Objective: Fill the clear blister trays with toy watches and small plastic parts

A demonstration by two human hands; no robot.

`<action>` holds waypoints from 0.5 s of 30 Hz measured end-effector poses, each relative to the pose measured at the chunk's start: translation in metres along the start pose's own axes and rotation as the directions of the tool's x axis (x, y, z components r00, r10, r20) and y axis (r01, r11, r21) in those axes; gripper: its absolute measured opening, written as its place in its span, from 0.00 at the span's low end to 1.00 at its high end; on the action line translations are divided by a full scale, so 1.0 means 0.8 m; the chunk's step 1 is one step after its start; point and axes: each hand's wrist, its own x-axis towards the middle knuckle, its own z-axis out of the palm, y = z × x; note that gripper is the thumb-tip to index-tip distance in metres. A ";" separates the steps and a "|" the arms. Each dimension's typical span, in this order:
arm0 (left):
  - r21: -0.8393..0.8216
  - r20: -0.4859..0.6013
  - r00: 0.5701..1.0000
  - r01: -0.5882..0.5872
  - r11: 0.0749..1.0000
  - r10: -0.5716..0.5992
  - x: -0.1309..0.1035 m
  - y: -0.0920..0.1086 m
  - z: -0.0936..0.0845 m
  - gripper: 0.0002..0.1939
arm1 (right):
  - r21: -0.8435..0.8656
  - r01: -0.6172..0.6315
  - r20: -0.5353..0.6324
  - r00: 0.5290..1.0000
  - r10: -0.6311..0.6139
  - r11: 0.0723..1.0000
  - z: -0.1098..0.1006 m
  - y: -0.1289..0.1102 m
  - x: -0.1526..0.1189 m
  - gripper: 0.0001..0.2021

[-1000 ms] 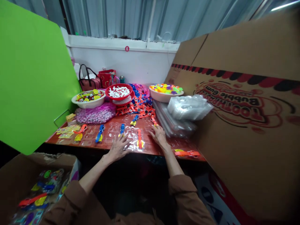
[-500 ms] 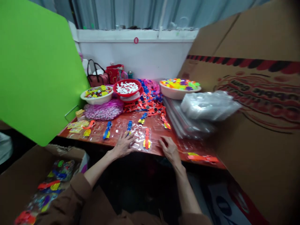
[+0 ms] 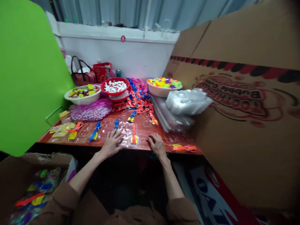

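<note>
My left hand (image 3: 112,145) lies with its fingers spread at the edge of a clear plastic blister tray (image 3: 125,132), near a blue toy watch strap (image 3: 116,124). An orange toy watch strap (image 3: 133,130) with a yellow disc sits upright in the tray between my hands. On the table's front edge, to the right of that tray, rests my right hand (image 3: 157,145), thumb apart from loosely bent fingers and nothing visible in it. More trays hold another blue strap (image 3: 95,131) and an orange one (image 3: 153,118). Another orange strap (image 3: 187,147) lies at the right front edge.
Behind stand a bowl of yellow pieces (image 3: 81,99), a red basin of white pieces (image 3: 115,92) and a bowl of bright pieces (image 3: 161,90). Stacked clear plastic (image 3: 187,101) lies right. A large carton (image 3: 225,140) and a green board (image 3: 30,78) flank the table; an open box (image 3: 62,159) sits lower left.
The view has turned to the right, so the table and its things appear farther left. Both hands stay in about the same places on the table.
</note>
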 end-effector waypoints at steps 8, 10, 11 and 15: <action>0.003 -0.088 0.992 -0.086 0.996 0.086 0.002 0.007 -0.006 0.29 | 0.058 0.016 -0.024 1.000 -0.015 0.998 -0.016 -0.006 0.015 0.13; 0.001 -0.110 0.989 -0.103 0.995 0.102 0.004 0.012 -0.010 0.28 | 0.099 0.039 -0.034 0.999 -0.035 0.994 -0.025 -0.017 0.036 0.13; -0.011 -0.131 0.986 -0.109 0.994 0.107 0.006 0.013 -0.012 0.28 | 0.126 0.050 -0.044 0.998 -0.045 0.991 -0.029 -0.026 0.049 0.13; -0.116 -0.239 0.962 -0.166 0.979 0.135 0.015 0.017 -0.019 0.27 | 0.199 0.111 -0.071 0.993 -0.099 0.974 -0.044 -0.072 0.108 0.12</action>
